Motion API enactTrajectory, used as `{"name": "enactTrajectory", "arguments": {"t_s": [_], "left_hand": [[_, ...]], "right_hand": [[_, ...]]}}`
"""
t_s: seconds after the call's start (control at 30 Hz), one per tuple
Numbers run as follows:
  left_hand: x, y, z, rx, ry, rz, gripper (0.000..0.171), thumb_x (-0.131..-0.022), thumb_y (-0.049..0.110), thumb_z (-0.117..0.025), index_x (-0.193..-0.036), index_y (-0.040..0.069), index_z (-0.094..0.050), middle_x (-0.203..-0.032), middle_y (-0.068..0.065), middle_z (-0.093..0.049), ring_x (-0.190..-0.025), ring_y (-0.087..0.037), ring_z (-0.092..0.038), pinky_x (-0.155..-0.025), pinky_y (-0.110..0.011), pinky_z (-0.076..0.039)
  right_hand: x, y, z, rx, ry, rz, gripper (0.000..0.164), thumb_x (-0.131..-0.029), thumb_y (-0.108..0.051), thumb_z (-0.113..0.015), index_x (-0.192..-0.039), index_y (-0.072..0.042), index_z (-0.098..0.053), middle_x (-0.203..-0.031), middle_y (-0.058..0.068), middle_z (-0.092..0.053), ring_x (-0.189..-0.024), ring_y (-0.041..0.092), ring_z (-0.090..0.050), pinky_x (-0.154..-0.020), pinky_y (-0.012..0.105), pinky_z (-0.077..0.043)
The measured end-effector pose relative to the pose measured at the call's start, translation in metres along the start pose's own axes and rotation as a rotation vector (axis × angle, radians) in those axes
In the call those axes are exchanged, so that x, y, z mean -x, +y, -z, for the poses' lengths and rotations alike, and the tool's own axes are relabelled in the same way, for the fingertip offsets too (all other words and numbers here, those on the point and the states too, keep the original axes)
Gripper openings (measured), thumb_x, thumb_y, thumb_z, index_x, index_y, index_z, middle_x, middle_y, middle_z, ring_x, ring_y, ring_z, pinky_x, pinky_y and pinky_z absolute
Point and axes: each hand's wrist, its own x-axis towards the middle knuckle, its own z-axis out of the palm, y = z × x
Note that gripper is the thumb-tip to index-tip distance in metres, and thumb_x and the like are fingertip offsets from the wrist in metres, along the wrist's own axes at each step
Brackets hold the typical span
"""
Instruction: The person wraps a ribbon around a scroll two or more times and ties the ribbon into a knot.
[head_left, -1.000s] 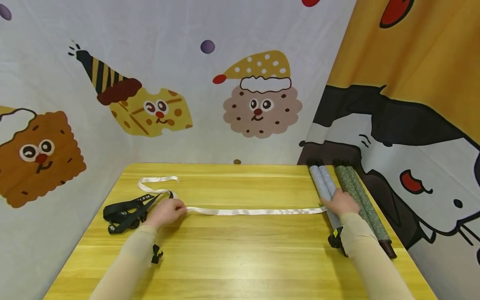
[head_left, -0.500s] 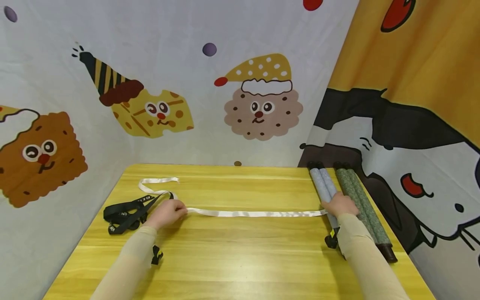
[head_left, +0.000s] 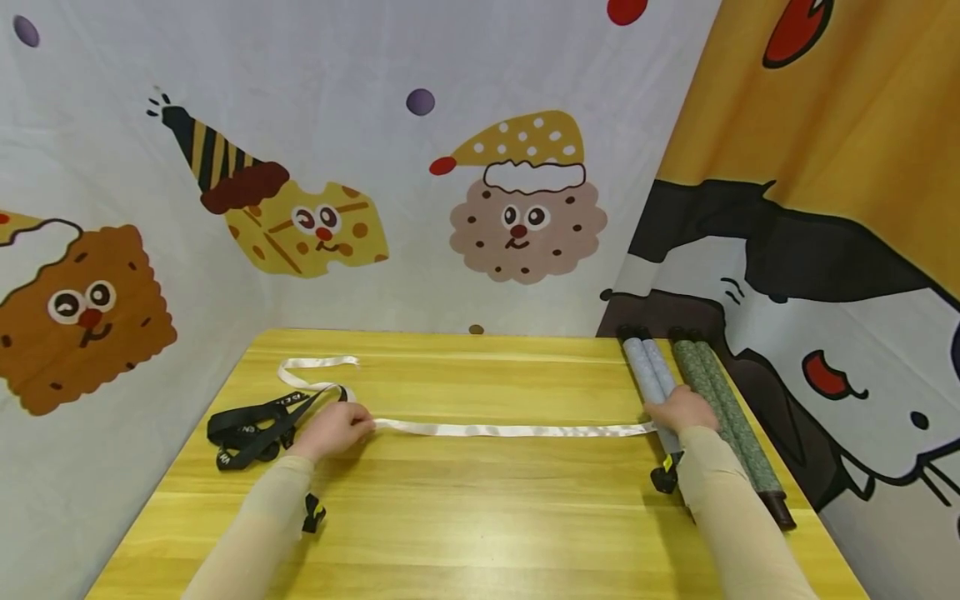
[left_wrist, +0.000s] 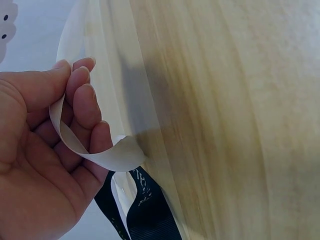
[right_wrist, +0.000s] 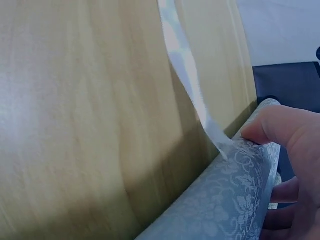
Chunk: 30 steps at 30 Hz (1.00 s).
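A white satin ribbon (head_left: 487,430) stretches across the table from hand to hand. My left hand (head_left: 333,427) pinches it between thumb and fingertips; in the left wrist view the slack ribbon (left_wrist: 117,157) loops below the fingers. On the right, a pale blue-grey scroll (head_left: 641,362), rolled from both ends into two side-by-side rolls with dark tips, lies lengthwise. My right hand (head_left: 684,410) grips it around the middle. The right wrist view shows the ribbon (right_wrist: 182,62) meeting the scroll's floral brocade (right_wrist: 215,200) beside the thumb; the far fingers are partly hidden.
Black lettered ribbon (head_left: 251,429) lies heaped beside the left hand, and the white ribbon's loose tail (head_left: 318,362) curls behind it. A green double-rolled scroll (head_left: 727,417) lies right of the blue-grey one. Printed curtains (head_left: 525,67) hang behind the wooden table (head_left: 480,517).
The head view has tilted slightly, so the scene sits a little lower. Both hands keep their hold, and the ribbon stays stretched as before.
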Motion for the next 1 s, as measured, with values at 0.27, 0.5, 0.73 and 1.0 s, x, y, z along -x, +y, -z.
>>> {"name": "enactTrajectory", "arguments": {"t_s": [0.27,0.5,0.73,1.0], "left_hand": [[0.000,0.000,0.000,0.014,-0.003,0.010,0.013,-0.095,0.013,-0.067,-0.083,0.009,-0.072,-0.067,0.006,-0.058,-0.062,-0.012,-0.051,-0.063,-0.034,-0.046],[-0.001,-0.001,-0.002,0.008,-0.002,0.022,0.013,-0.095,0.014,-0.067,-0.085,0.010,-0.073,-0.068,0.006,-0.058,-0.063,-0.012,-0.050,-0.062,-0.033,-0.045],[0.001,0.001,0.001,0.024,0.001,0.002,0.012,-0.095,0.012,-0.067,-0.084,0.008,-0.072,-0.068,0.005,-0.058,-0.064,-0.012,-0.051,-0.064,-0.035,-0.046],[0.000,0.002,0.000,0.020,-0.004,0.018,0.011,-0.095,0.013,-0.068,-0.086,0.008,-0.073,-0.069,0.005,-0.059,-0.065,-0.013,-0.051,-0.063,-0.034,-0.045]], "right_hand": [[-0.001,0.009,0.009,-0.049,-0.005,0.017,0.075,-0.092,-0.044,-0.056,-0.123,0.023,-0.043,-0.111,0.040,-0.052,-0.089,0.049,-0.058,-0.070,0.054,-0.049],[-0.002,0.015,0.010,-0.135,0.014,0.011,0.062,-0.091,-0.042,-0.054,-0.109,0.018,-0.050,-0.099,0.033,-0.055,-0.079,0.041,-0.058,-0.063,0.046,-0.049],[0.005,0.007,0.026,-0.163,0.101,0.022,0.079,-0.094,-0.047,-0.052,-0.123,0.026,-0.040,-0.107,0.040,-0.052,-0.086,0.048,-0.059,-0.064,0.049,-0.053],[0.019,-0.011,0.035,-0.177,0.103,0.093,0.081,-0.094,-0.050,-0.052,-0.131,0.021,-0.038,-0.113,0.039,-0.052,-0.088,0.046,-0.061,-0.065,0.050,-0.052]]}}
